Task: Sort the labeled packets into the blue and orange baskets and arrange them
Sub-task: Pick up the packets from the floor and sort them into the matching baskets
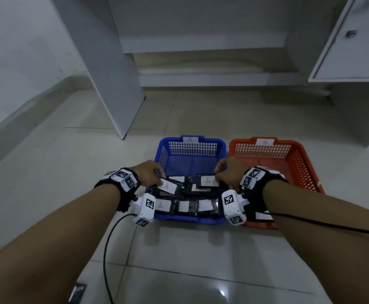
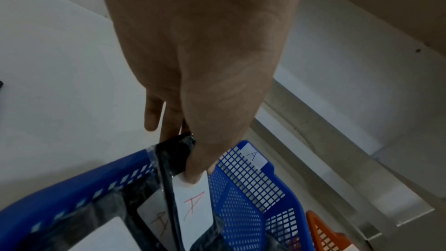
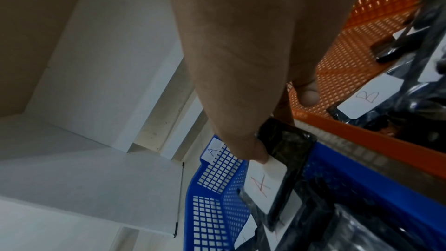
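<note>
Both forearms reach into the blue basket (image 1: 222, 150); left hand (image 1: 150, 173) and right hand (image 1: 229, 170) each pinch an A packet (image 1: 167, 185). Loose pinches could drop packets askew.

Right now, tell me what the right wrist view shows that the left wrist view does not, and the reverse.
Only the right wrist view shows packets inside the orange basket, one with a B label, and the right hand pinching an A-labeled packet.

Only the left wrist view shows the left hand pinching its own A packet at the blue basket's left wall.

Both show the blue basket with its A tag and A packets inside.
</note>
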